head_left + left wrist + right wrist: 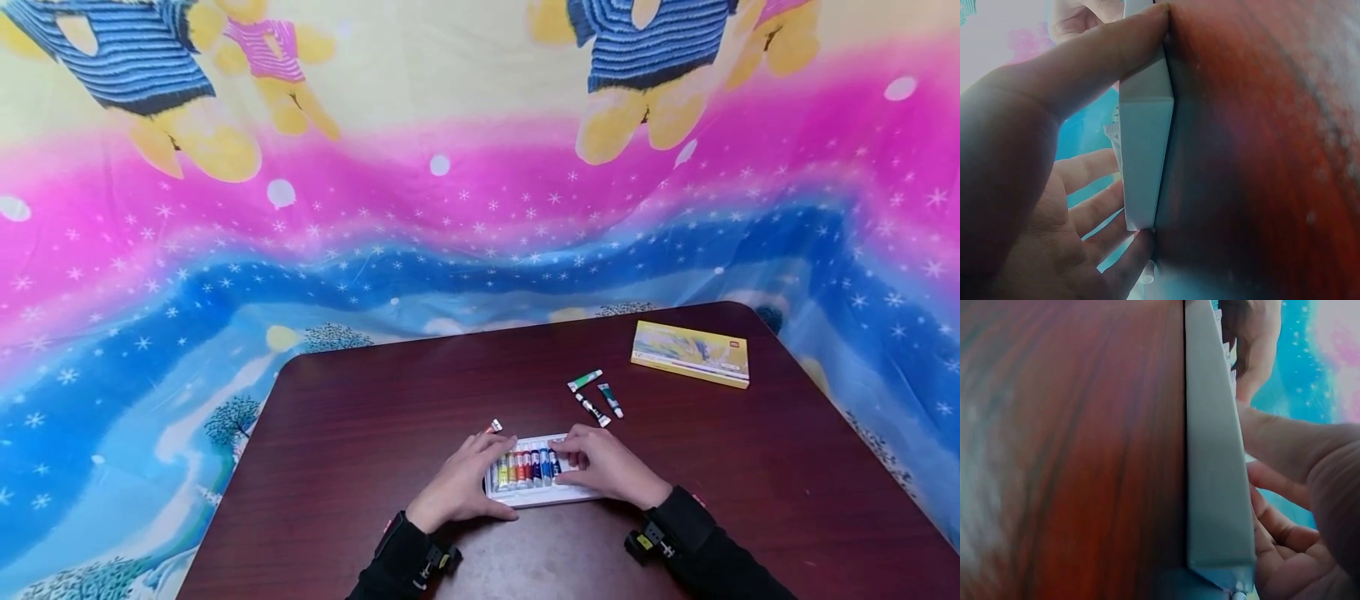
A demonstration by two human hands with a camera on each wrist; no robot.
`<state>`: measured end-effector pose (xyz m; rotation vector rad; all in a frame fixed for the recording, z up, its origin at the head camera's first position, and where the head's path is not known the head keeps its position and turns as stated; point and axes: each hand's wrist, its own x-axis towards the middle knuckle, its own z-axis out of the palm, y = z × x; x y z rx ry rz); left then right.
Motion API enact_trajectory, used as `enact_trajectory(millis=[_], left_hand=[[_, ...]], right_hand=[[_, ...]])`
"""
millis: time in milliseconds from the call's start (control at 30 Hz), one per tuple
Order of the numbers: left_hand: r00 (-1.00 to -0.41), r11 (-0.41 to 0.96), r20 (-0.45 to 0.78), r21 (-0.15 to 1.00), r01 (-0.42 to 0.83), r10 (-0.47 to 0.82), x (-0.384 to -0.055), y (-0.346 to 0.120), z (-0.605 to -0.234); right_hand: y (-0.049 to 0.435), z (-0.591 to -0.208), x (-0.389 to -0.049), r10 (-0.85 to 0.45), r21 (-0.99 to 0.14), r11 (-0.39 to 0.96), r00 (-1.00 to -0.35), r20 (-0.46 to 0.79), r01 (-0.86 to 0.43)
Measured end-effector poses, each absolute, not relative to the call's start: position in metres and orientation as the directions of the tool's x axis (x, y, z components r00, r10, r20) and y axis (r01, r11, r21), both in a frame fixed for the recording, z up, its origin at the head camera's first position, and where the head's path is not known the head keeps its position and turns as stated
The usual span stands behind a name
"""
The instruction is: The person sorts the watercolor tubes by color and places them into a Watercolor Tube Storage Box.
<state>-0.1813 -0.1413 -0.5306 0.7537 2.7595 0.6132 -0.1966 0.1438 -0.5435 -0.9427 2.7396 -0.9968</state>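
A white tray (551,496) holds a row of small paint tubes (522,469), from yellow through red to blue. My left hand (461,483) spans the tray's left end, thumb along the near side and fingers toward the far side. In the left wrist view, that thumb (1110,53) presses the tray's edge (1144,150). My right hand (611,467) reaches over the tray's right part, thumb and forefinger curled at the two ends of a dark blue tube (555,463). The right wrist view shows the tray's side wall (1216,462), with the thumb above its rim; the tube is hidden there.
Loose on the table (375,442) behind the tray lie a green tube (585,381), a dark green tube (611,400) and a black tube (592,410). An orange-red tube (492,427) lies by my left fingers. A yellow box (690,354) sits at the back right.
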Motion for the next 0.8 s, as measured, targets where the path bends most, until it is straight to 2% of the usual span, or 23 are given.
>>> enact_trajectory(millis=[133,300,633,800], left_hand=[[-0.843,0.778,-0.093,0.448,0.44,0.53,-0.181,-0.141,-0.531],[-0.848,0.791,-0.11,0.437,0.428,0.519,-0.182,-0.14,-0.532],[-0.856,0.793,-0.113,0.453,0.408,0.505,-0.182,-0.141,-0.532],[-0.855,0.792,-0.109,0.448,0.414,0.508,-0.182,-0.141,-0.532]], right_hand=[[0.148,-0.541,-0.197,-0.569,-0.632,0.591,-0.815,0.114,-0.501],[0.155,-0.535,-0.2,-0.513,-0.664,0.578,-0.844,0.156,-0.474],[0.18,-0.53,-0.215,-0.321,-0.623,0.668,-0.913,0.252,-0.407],[0.202,-0.539,-0.223,-0.286,-0.613,0.7,-0.93,0.229,-0.367]])
